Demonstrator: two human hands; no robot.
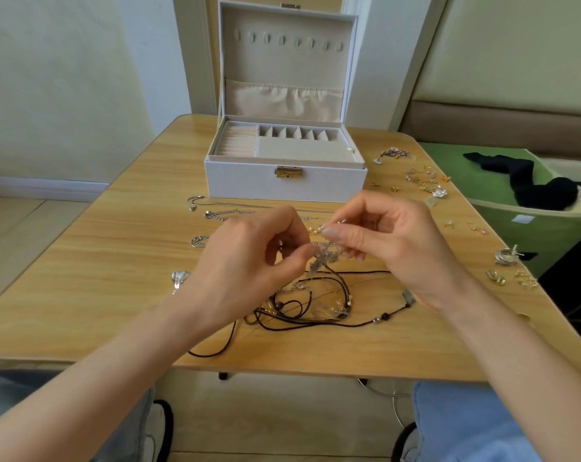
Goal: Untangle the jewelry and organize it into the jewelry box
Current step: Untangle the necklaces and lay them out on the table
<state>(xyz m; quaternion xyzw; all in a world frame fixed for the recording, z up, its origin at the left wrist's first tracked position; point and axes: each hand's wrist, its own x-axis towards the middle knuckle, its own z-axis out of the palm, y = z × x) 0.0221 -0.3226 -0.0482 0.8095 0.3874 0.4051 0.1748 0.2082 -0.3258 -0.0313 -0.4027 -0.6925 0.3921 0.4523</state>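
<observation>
A tangled clump of thin chains and clear beads (326,258) hangs between my two hands above the wooden table (115,261). My left hand (249,261) pinches its left side and my right hand (389,241) pinches its upper right. Dark cord necklaces (316,315) trail from the knot down onto the table in loops. The white jewelry box (284,183) stands open at the back centre, with its lid upright, ring rolls on the left and small compartments along the rear.
Silver chains (222,213) lie in rows between the box and my hands. Earrings and small charms (422,181) are scattered along the right edge, with more earrings (506,258) nearer. A silver pendant (179,280) lies at left. A green bin (532,221) stands right of the table.
</observation>
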